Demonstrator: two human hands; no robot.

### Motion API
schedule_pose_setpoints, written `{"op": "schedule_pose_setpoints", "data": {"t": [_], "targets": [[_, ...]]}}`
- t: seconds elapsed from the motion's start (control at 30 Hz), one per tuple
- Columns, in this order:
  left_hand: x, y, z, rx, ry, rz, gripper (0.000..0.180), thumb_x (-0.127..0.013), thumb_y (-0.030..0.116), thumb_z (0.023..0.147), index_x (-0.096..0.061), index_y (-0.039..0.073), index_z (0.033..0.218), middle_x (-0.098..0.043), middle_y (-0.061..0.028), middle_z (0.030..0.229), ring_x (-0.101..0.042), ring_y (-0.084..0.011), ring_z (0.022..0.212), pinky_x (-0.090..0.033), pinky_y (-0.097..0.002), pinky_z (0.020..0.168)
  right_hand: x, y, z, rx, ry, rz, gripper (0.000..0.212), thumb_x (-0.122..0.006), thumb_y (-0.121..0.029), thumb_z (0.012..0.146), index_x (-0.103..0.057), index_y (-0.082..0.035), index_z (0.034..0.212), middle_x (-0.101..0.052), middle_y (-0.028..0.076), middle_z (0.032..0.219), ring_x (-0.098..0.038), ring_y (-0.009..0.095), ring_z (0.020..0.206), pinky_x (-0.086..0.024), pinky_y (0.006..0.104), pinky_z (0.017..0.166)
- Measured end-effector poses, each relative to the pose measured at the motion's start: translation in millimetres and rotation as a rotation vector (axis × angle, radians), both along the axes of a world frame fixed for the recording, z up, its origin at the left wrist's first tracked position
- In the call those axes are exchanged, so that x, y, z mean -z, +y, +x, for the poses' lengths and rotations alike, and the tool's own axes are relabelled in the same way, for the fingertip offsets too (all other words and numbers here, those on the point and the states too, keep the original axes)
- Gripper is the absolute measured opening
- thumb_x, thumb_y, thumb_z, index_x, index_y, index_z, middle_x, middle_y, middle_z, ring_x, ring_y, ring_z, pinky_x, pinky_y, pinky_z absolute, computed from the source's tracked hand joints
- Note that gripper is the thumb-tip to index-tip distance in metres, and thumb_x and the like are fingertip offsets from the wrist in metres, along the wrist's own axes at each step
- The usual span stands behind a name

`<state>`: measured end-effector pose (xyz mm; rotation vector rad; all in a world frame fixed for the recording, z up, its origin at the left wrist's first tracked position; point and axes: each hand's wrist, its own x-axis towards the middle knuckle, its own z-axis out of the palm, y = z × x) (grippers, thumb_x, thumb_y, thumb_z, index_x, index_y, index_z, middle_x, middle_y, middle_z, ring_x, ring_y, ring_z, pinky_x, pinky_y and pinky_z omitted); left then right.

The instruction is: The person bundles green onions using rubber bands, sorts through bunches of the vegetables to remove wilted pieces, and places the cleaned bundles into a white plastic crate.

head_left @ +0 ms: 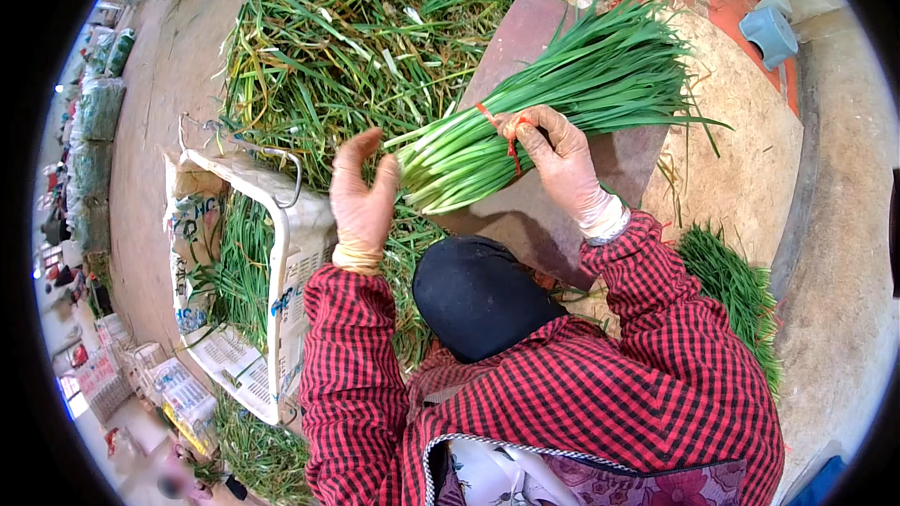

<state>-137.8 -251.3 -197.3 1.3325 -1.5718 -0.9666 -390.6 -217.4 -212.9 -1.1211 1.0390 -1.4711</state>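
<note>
A thick bundle of garlic chives (600,75) lies slanted across a reddish-brown board (520,42), green leaves toward the upper right and pale stem ends toward the left. Round its stem part runs a red tie (515,161). My right hand (562,164), in a thin glove, is closed in a pinch at the tie, resting on the bundle. Just left of the stem ends, my left hand (361,192), gloved too, is raised with thumb and fingers apart. It holds nothing; whether it touches the stems I cannot tell.
Loose leaves and trimmings (366,47) are heaped beyond my left hand. A white-framed basket (278,290) containing chives stands at my left. More chives (736,295) lie by my right elbow. A blue-grey stool (771,36) is at the far right.
</note>
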Motion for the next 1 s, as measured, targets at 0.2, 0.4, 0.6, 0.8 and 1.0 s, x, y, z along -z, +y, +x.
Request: {"op": "schedule_pose_setpoints", "data": {"t": [0.2,0.4,0.6,0.8,1.0], "targets": [[-32,-1,-6,0.200,-0.185,0.243,0.033,-0.076,0.013,0.085,-0.063,0.003,0.114,-0.062,0.0015,0.088,-0.054,-0.0049,0.073,-0.046,-0.0197,0.064,1,6,-9,-0.063,0.169,-0.047,0.002,-0.055,-0.001,0.096,-0.055,-0.001,0.095,-0.064,0.006,0.093,-0.061,0.016,0.095,-0.048,0.0307,0.088],[-19,-6,-3,0.027,0.216,0.449,0.031,-0.074,0.017,0.087,-0.062,0.003,0.112,-0.062,0.0018,0.083,-0.053,-0.0044,0.066,-0.043,-0.0194,0.055,-1,10,-11,-0.101,0.226,-0.092,0.004,-0.056,0.000,0.095,-0.055,-0.001,0.091,-0.062,0.006,0.088,-0.063,0.020,0.094,-0.048,0.0333,0.089],[-13,-7,-16,0.226,-0.233,0.248,0.016,-0.071,0.009,0.087,-0.067,0.001,0.099,-0.060,0.0019,0.077,-0.054,-0.0057,0.069,-0.045,-0.0210,0.063,-8,22,-11,-0.086,0.356,-0.098,0.005,-0.058,0.000,0.092,-0.056,-0.002,0.089,-0.061,0.008,0.086,-0.064,0.023,0.089,-0.050,0.0349,0.082],[-18,-7,1,0.236,-0.402,0.103,0.009,-0.068,0.004,0.086,-0.066,-0.001,0.093,-0.060,-0.0018,0.078,-0.057,-0.0080,0.072,-0.048,-0.0235,0.067,-13,22,-8,0.021,0.620,-0.244,0.005,-0.062,0.000,0.088,-0.058,-0.001,0.091,-0.064,0.013,0.089,-0.064,0.031,0.087,-0.051,0.0356,0.077],[-29,9,18,0.204,-0.393,0.193,0.011,-0.072,0.005,0.083,-0.066,0.001,0.091,-0.060,-0.0033,0.091,-0.056,-0.0097,0.074,-0.046,-0.0231,0.066,-1,20,-9,0.008,0.464,-0.244,0.005,-0.063,0.000,0.087,-0.059,-0.001,0.090,-0.064,0.012,0.090,-0.064,0.030,0.086,-0.051,0.0355,0.076]]}}
